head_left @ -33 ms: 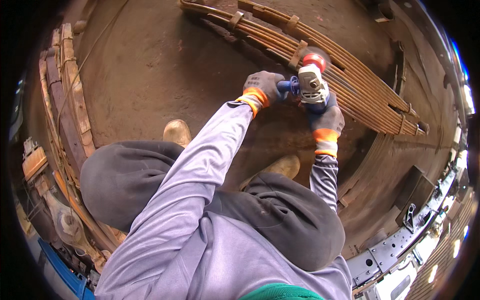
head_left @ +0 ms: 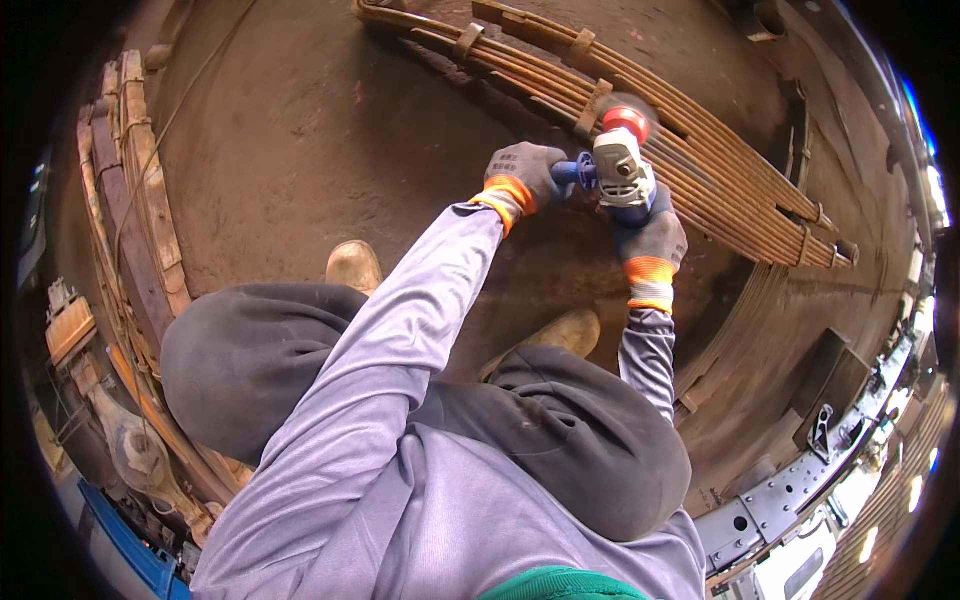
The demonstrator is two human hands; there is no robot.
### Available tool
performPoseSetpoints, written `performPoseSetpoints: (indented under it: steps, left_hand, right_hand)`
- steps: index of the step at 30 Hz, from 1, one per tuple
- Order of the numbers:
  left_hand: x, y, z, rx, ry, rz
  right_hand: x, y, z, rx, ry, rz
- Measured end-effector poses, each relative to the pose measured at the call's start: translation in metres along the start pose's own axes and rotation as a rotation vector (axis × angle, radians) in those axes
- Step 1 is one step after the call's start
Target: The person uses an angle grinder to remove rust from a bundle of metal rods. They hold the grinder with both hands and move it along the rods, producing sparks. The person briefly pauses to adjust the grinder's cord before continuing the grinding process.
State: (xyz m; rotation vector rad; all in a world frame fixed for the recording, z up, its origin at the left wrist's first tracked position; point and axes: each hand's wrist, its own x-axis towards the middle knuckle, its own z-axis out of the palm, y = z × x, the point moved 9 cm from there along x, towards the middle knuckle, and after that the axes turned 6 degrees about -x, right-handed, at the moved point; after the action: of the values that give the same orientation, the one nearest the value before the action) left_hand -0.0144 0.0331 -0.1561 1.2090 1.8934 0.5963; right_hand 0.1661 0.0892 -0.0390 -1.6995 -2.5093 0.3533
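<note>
An angle grinder (head_left: pixel 619 160) with a pale grey head, a blue body and a red hub is held out in front of me. Its wheel (head_left: pixel 638 108) is blurred over the rusty leaf spring pack (head_left: pixel 690 165); whether it touches the steel I cannot tell. My left hand (head_left: pixel 530 172), in a grey glove with an orange cuff, is closed round the blue side handle (head_left: pixel 568 172). Gloved the same way, my right hand (head_left: pixel 655 235) grips the grinder's body from below, its fingers partly hidden.
A second leaf spring pack (head_left: pixel 560 38) lies along the far side of the first. Long rusty bars (head_left: pixel 150 180) and an axle-like part (head_left: pixel 135 445) lie at the left. A drilled metal frame rail (head_left: pixel 770 500) runs along the lower right. My boots (head_left: pixel 355 268) rest on the brown ground.
The grinder and both hands appear very slightly further left, with the view of the spring pack shifting a little too. Both grips stay the same.
</note>
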Motion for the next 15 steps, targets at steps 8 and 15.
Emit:
performPoseSetpoints:
  steps: [8, 15]
  left_hand:
    - [0.007, 0.006, -0.002, -0.020, 0.057, 0.045]
    - [0.009, 0.028, 0.009, 0.028, 0.074, 0.085]
  right_hand:
    - [0.008, 0.010, 0.003, 0.040, -0.006, 0.014]
    - [0.000, 0.029, -0.008, 0.147, -0.008, 0.100]
